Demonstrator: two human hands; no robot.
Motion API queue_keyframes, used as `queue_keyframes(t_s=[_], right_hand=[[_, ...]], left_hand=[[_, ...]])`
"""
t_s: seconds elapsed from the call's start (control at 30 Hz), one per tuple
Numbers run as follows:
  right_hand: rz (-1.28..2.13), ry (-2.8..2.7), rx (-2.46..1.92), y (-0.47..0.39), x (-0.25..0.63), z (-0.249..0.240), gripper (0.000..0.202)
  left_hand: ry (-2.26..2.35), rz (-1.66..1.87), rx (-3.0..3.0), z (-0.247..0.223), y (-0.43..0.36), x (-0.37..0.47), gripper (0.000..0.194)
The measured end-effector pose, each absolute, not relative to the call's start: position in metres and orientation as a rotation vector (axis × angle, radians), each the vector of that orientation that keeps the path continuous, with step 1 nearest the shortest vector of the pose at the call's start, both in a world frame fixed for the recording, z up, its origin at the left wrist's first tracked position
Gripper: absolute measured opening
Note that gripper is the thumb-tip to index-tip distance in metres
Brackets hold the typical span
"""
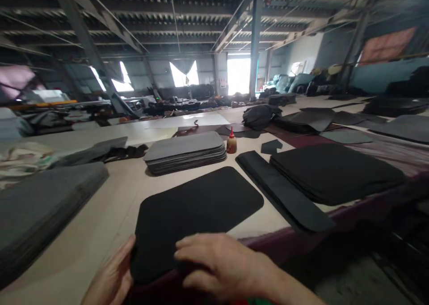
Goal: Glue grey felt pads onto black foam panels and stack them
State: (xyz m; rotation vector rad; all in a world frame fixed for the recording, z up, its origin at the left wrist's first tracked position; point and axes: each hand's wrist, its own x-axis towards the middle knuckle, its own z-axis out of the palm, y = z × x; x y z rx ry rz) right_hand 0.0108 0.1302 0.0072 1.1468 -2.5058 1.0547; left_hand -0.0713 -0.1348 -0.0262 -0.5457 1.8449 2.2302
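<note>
A black panel with rounded corners [197,211] lies flat on the pale tabletop [124,206], its near end at the table's front edge. My left hand [114,273] is at the panel's near left edge, fingers stretched and touching that edge. Over the near right part of the panel is my right hand [217,260], palm down with fingers apart; whether it presses on the surface cannot be told. Beyond the panel sits a stack of grey panels [187,150], with a small amber bottle with a red nozzle [231,143] beside it.
A thick grey stack [47,206] fills the left. On the right are a long folded dark strip [281,191] and a pile of black sheets [338,171]. A small dark scrap [271,146] and a dark bundle [259,116] lie farther back, near a metal column [255,45].
</note>
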Motion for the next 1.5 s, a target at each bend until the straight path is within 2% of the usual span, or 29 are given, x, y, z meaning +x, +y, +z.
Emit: queue_keyframes(t_s=[0.1,0.23,0.4,0.57,0.9,1.03,1.17,1.3,1.4,1.5], right_hand=[[0.954,-2.568,0.537,0.186,-0.006,-0.008,0.031],[0.534,-2.676,-0.011,0.251,-0.026,-0.044,0.033],[0.236,-2.71,0.029,0.263,-0.009,-0.079,0.038],[0.192,-2.692,0.108,0.241,0.005,-0.086,0.042],[0.159,-2.667,0.056,0.243,-0.004,-0.087,0.041],[0.204,-2.659,0.052,0.244,-0.003,-0.089,0.041],[0.296,-2.652,0.047,0.245,-0.004,-0.088,0.04],[0.391,-2.661,0.062,0.244,-0.008,-0.086,0.035],[0.418,-2.686,0.043,0.242,-0.007,-0.081,0.034],[0.503,-2.737,0.054,0.244,-0.003,-0.066,0.032]], left_hand=[[1.891,2.12,-0.507,-0.024,-0.13,-0.063,0.066],[2.031,2.062,-0.191,-0.023,-0.12,-0.058,0.07],[2.178,1.997,-0.068,-0.029,-0.137,-0.077,0.066],[2.488,1.884,-0.141,-0.034,-0.161,-0.107,0.06],[3.064,1.121,-0.064,-0.051,-0.166,-0.115,0.058],[3.262,0.784,-0.116,-0.049,-0.167,-0.111,0.067],[3.584,0.478,0.192,-0.048,-0.148,-0.1,0.064],[3.327,0.565,0.863,-0.044,-0.099,-0.083,0.051],[3.001,0.55,1.208,-0.038,-0.061,-0.076,0.055],[2.862,0.526,1.27,-0.038,-0.041,-0.077,0.059]])
